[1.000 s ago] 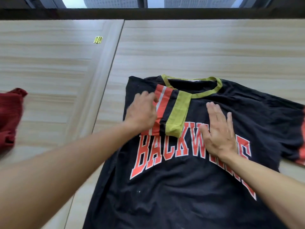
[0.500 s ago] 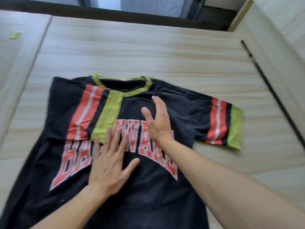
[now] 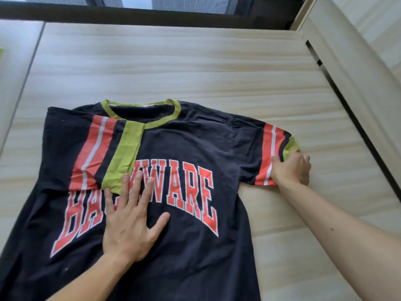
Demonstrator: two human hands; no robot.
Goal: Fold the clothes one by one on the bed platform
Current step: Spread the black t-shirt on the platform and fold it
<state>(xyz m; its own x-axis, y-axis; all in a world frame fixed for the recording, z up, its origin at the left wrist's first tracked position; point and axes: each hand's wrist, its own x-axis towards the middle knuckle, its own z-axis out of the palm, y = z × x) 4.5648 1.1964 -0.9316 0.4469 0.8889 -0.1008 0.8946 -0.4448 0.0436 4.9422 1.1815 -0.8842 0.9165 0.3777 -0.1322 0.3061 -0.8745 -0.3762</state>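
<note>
Item: black T-shirt (image 3: 191, 263), one printed line across the chest. Lettering (image 3: 186, 192): large block capitals, orange-red with a white outline, set in an arch that rises from 8 o'clock of the chest, peaks at 12 o'clock and falls to 4 o'clock. Legible at the start: "BA". Legible at the end: "WARE". Middle of the word: covered by the left hand (image 3: 130, 224), which lies flat on it; only letter fragments show around it, not readable.
</note>
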